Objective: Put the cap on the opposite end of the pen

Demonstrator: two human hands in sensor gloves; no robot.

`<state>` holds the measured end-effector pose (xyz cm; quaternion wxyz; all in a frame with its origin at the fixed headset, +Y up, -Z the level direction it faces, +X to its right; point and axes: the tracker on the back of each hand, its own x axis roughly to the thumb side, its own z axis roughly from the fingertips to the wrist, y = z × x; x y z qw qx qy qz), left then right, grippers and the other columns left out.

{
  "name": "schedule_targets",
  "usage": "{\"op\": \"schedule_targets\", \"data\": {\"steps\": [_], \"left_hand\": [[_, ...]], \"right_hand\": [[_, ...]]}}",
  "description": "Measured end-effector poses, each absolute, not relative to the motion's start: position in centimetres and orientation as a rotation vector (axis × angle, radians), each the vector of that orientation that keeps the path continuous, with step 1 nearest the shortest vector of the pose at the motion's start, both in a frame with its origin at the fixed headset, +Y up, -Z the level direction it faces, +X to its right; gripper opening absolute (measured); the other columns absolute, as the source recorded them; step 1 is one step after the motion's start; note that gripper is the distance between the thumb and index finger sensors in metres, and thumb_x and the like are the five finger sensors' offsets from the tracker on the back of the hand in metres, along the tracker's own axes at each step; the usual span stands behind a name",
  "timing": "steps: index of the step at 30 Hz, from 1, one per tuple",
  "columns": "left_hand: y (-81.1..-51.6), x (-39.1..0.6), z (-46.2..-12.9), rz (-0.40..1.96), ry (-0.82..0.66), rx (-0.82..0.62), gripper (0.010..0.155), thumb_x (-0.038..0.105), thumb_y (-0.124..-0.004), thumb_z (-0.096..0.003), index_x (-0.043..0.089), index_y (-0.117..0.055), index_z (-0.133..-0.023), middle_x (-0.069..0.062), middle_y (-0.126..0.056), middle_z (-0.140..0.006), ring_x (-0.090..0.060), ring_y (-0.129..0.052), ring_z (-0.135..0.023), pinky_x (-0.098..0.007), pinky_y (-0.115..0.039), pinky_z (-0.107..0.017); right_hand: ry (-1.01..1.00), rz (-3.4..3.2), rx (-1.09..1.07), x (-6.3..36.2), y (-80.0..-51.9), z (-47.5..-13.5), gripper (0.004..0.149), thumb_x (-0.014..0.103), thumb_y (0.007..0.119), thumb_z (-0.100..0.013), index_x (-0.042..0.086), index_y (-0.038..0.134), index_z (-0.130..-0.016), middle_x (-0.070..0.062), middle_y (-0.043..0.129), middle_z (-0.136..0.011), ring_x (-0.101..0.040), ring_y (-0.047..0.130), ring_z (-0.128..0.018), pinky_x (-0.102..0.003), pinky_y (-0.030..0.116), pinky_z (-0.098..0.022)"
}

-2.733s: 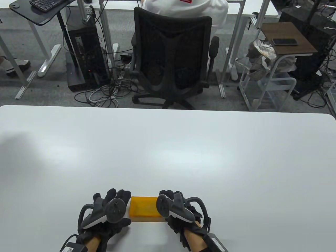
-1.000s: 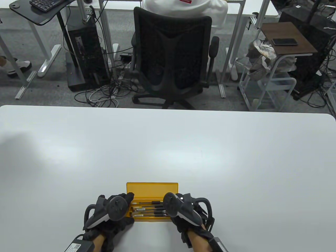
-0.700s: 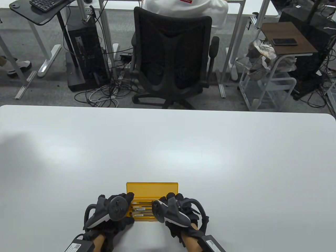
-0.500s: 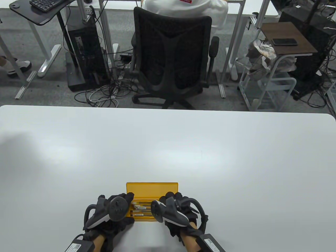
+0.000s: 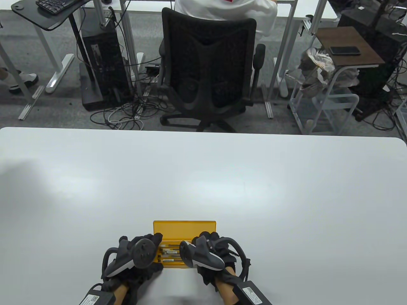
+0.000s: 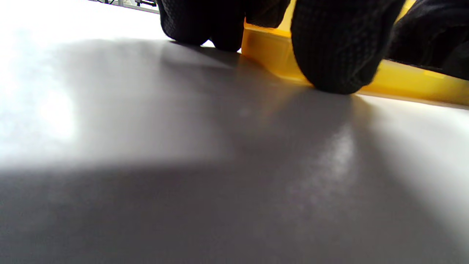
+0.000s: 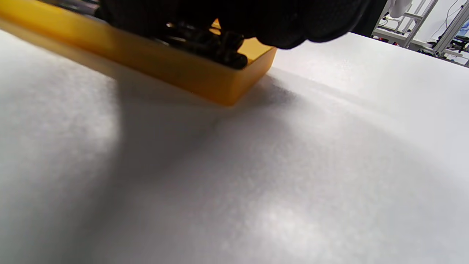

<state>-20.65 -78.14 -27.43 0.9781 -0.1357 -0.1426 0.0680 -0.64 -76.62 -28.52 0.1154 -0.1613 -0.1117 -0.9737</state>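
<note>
A yellow pen case (image 5: 184, 228) lies open near the table's front edge, its lid standing up at the back. Several dark pens with caps (image 5: 170, 251) lie side by side inside. My left hand (image 5: 152, 244) holds the case's left end; in the left wrist view the thumb (image 6: 337, 47) presses the case's front wall (image 6: 410, 79) and other fingers (image 6: 198, 22) sit at its corner. My right hand (image 5: 201, 239) reaches over the case's right half. In the right wrist view its fingers (image 7: 256, 14) lie on the pens (image 7: 223, 49) in the case (image 7: 205, 79); any grip is hidden.
The white table (image 5: 203, 178) stretches far and to both sides of the case. Beyond its far edge stand a black office chair (image 5: 206, 70) with a seated person, desks, cables and a small cart (image 5: 327, 95).
The case was closed under both hands and now stands open. Over the last second my right hand has moved left, over the pens. My left hand has stayed put.
</note>
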Motion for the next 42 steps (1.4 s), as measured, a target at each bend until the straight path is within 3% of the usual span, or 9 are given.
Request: {"op": "schedule_targets", "data": {"steps": [3,6,11,16,20,24,28,36,42], "left_hand": [[-78.1,-20.6,-27.4,0.138,-0.286,-0.274,0.088,0.044,-0.087,-0.0448,0.019,-0.041,-0.115,-0.019,-0.05,-0.118,-0.039,-0.052,-0.108,-0.08,-0.027,-0.071],[-78.1,-20.6,-27.4,0.137,-0.286,-0.273,0.088,0.044,-0.087,-0.0448,0.019,-0.041,-0.115,-0.019,-0.05,-0.118,-0.039,-0.052,-0.108,-0.08,-0.027,-0.071],[-78.1,-20.6,-27.4,0.133,-0.284,-0.271,0.087,0.044,-0.087,-0.0449,0.019,-0.041,-0.115,-0.019,-0.05,-0.118,-0.039,-0.053,-0.108,-0.08,-0.027,-0.071],[-78.1,-20.6,-27.4,0.135,-0.282,-0.27,0.087,0.044,-0.087,-0.0448,0.019,-0.041,-0.115,-0.018,-0.05,-0.118,-0.039,-0.053,-0.108,-0.08,-0.027,-0.071],[-78.1,-20.6,-27.4,0.137,-0.281,-0.269,0.088,0.044,-0.088,-0.0446,0.019,-0.041,-0.115,-0.018,-0.051,-0.118,-0.039,-0.053,-0.108,-0.08,-0.027,-0.071],[-78.1,-20.7,-27.4,0.143,-0.277,-0.27,0.087,0.044,-0.088,-0.0448,0.02,-0.041,-0.115,-0.017,-0.051,-0.118,-0.038,-0.053,-0.108,-0.08,-0.027,-0.071],[-78.1,-20.8,-27.4,0.149,-0.276,-0.271,0.087,0.044,-0.088,-0.0446,0.021,-0.041,-0.114,-0.017,-0.051,-0.118,-0.038,-0.053,-0.108,-0.08,-0.027,-0.071],[-77.8,-21.2,-27.4,0.162,-0.286,-0.273,0.087,0.046,-0.088,-0.0446,0.023,-0.041,-0.115,-0.016,-0.051,-0.12,-0.041,-0.053,-0.109,-0.082,-0.024,-0.069],[-75.0,-22.5,-26.8,0.286,-0.26,-0.325,0.083,0.049,-0.086,-0.0463,0.022,-0.049,-0.115,-0.02,-0.063,-0.115,-0.045,-0.063,-0.104,-0.083,-0.026,-0.067]], "right_hand": [[-0.373,-2.955,-0.429,-0.3,-76.6,-28.8,0.057,0.037,0.072,-0.041,0.022,0.063,-0.096,-0.014,0.062,-0.101,-0.037,0.07,-0.084,-0.058,0.066,-0.064],[-0.264,-3.016,-0.416,0.1,-76.4,-28.8,0.043,0.034,0.077,-0.039,0.028,0.074,-0.082,-0.009,0.071,-0.098,-0.035,0.077,-0.081,-0.057,0.068,-0.063],[-0.058,-3.03,-0.44,0.6,-76.3,-28.5,0.039,0.032,0.085,-0.034,0.035,0.081,-0.072,0.002,0.089,-0.08,-0.022,0.09,-0.07,-0.052,0.074,-0.063],[-0.024,-3.002,-0.48,0.4,-76.3,-28.2,0.043,0.031,0.085,-0.034,0.032,0.079,-0.076,0.0,0.092,-0.079,-0.022,0.091,-0.069,-0.052,0.074,-0.064],[-0.072,-2.928,-0.535,-0.2,-76.7,-28.1,0.061,0.029,0.08,-0.037,0.018,0.067,-0.096,-0.006,0.09,-0.081,-0.025,0.09,-0.068,-0.056,0.072,-0.065],[-0.074,-2.936,-0.555,-0.3,-76.9,-28.0,0.051,0.026,0.075,-0.039,0.024,0.075,-0.09,-0.007,0.089,-0.082,-0.028,0.088,-0.069,-0.058,0.07,-0.065],[-0.102,-3.031,-0.488,0.6,-76.5,-28.4,0.051,0.026,0.073,-0.04,0.023,0.073,-0.09,-0.006,0.086,-0.084,-0.028,0.086,-0.072,-0.058,0.069,-0.065],[0.091,-3.509,-0.334,4.2,-71.3,-28.8,0.05,0.027,0.073,-0.04,0.022,0.073,-0.09,-0.006,0.087,-0.083,-0.028,0.087,-0.07,-0.059,0.07,-0.063],[0.172,-3.817,-0.26,7.6,-67.7,-28.1,0.05,0.027,0.073,-0.041,0.02,0.074,-0.091,-0.008,0.087,-0.082,-0.03,0.087,-0.069,-0.059,0.07,-0.061]]}}
